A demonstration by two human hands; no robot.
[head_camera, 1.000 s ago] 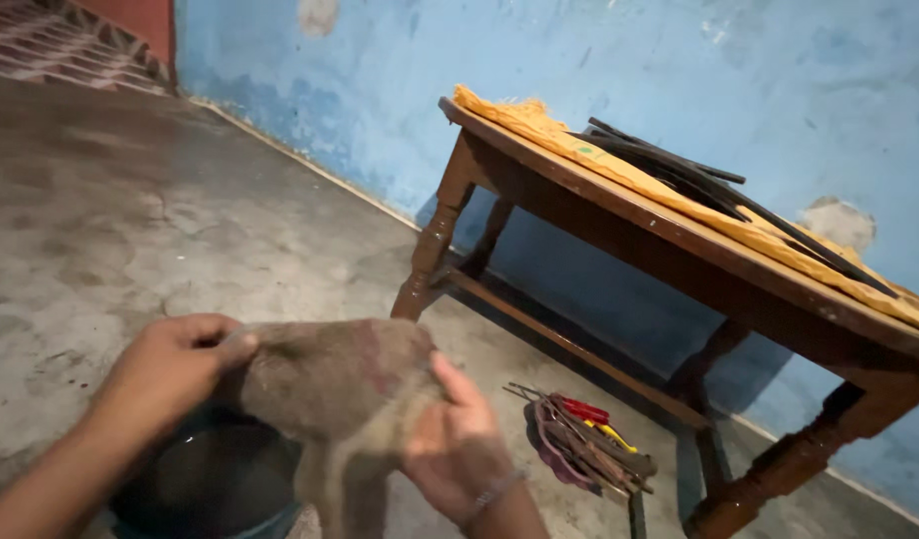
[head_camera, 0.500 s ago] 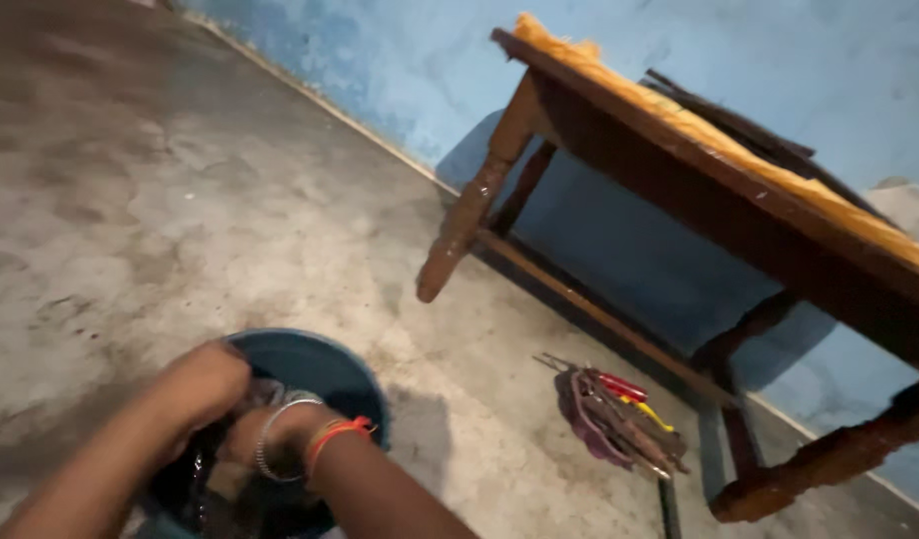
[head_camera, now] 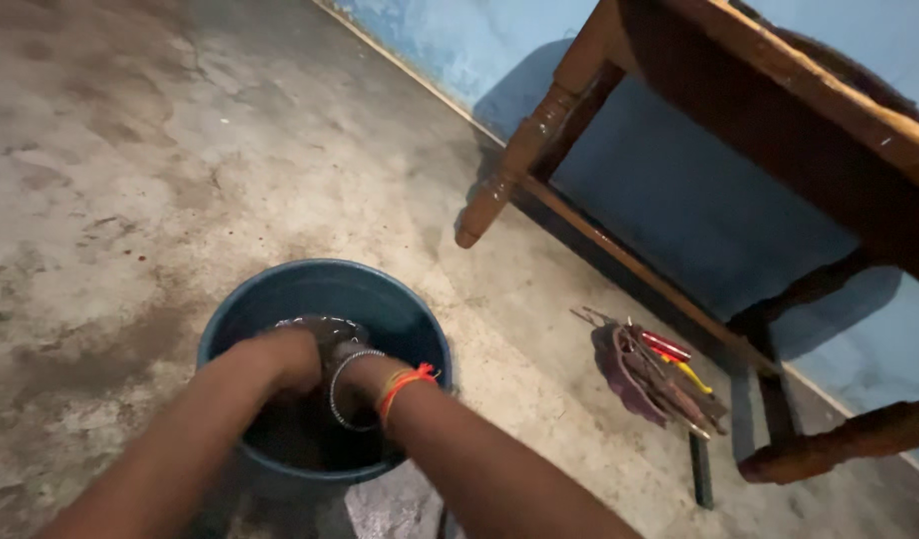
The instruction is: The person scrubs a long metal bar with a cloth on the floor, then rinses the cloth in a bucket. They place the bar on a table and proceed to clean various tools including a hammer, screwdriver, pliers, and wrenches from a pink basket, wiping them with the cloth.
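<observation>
Low in the frame, left of centre, the left hand (head_camera: pixel 285 361) and right hand (head_camera: pixel 352 374) sit together inside the blue bucket (head_camera: pixel 400 311), pressed down on a wet cloth (head_camera: pixel 325 331) in dark water. How tightly the fingers close on it I cannot tell. Soaking goes best with the cloth pushed fully under and kneaded low, away from the rim. At lower right, a bundle of tools (head_camera: pixel 654 374) lies on the floor (head_camera: pixel 130 150) by the wooden table (head_camera: pixel 779 110).

Dark wooden table (head_camera: pixel 779 130) by blue wall (head_camera: pixel 450 30); beneath it, seemingly a bundle of tools (head_camera: pixel 654 384).
</observation>
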